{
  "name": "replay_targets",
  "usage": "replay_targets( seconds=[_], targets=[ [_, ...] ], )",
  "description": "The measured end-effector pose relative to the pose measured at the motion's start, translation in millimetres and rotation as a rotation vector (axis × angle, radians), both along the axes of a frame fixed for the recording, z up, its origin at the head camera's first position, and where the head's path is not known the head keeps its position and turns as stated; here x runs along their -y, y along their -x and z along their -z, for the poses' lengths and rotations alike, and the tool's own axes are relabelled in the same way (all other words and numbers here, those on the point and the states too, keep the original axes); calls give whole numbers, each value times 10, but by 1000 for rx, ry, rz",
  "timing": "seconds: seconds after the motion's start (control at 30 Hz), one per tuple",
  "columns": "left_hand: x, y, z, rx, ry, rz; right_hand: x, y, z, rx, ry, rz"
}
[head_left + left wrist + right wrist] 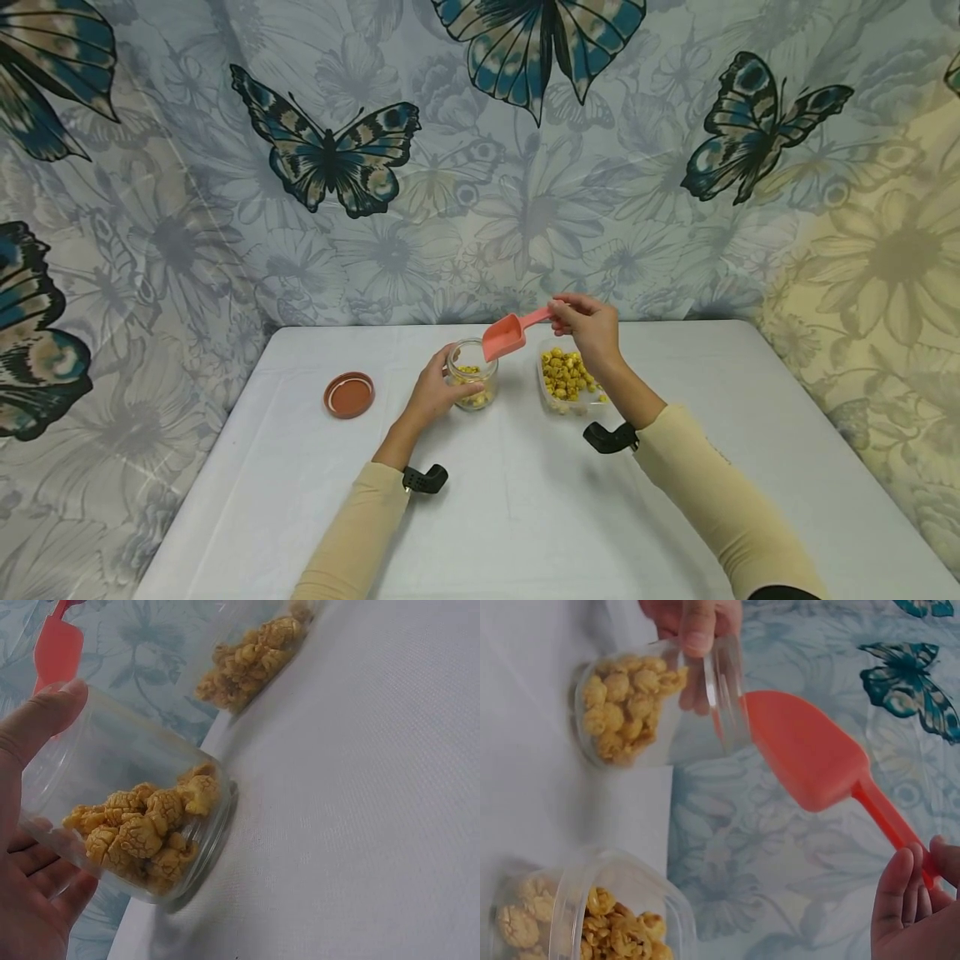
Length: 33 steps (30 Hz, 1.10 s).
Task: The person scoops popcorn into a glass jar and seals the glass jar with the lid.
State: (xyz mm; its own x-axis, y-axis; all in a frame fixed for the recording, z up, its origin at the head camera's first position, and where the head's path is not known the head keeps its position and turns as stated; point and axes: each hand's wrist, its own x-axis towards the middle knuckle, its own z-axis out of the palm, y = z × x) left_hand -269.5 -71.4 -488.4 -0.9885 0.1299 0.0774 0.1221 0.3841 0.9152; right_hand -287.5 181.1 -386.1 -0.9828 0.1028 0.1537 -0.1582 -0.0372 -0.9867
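Observation:
A clear jar [486, 385] stands on the table, its lower part filled with caramel popcorn [142, 832]. My left hand [438, 389] holds the jar from its left side, thumb across the front and fingers behind. With my right hand [592, 331] I pinch the handle of a coral scoop [806, 754]. The scoop's bowl tilts down to the left, its tip at the jar's mouth; no popcorn shows in it. Right of the jar, below my right hand, is a clear plastic container [551, 404] holding more popcorn [566, 373].
A brown round lid [349, 395] lies on the table left of the jar. White cloth covers the table [495, 517]. Behind its far edge hangs a butterfly-patterned backdrop [525, 225]. Each wrist wears a black camera band [426, 479].

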Motion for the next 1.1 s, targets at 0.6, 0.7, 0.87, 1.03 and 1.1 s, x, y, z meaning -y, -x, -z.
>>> replay_targets(
  seconds=[0.6, 0.7, 0.87, 1.03, 1.1],
  targets=[
    [-11, 12, -20, 30, 26, -3, -50, -11, 27, 82, 109, 24],
    [-10, 13, -29, 41, 39, -6, -61, -21, 24, 85, 118, 18],
    [-10, 2, -68, 47, 61, -3, -77, -35, 38, 77, 124, 20],
    [-3, -5, -93, 39, 59, 10, -81, -39, 47, 78, 140, 28],
    [-2, -10, -97, 38, 58, 10, -83, -41, 46, 81, 143, 28]
  ],
)
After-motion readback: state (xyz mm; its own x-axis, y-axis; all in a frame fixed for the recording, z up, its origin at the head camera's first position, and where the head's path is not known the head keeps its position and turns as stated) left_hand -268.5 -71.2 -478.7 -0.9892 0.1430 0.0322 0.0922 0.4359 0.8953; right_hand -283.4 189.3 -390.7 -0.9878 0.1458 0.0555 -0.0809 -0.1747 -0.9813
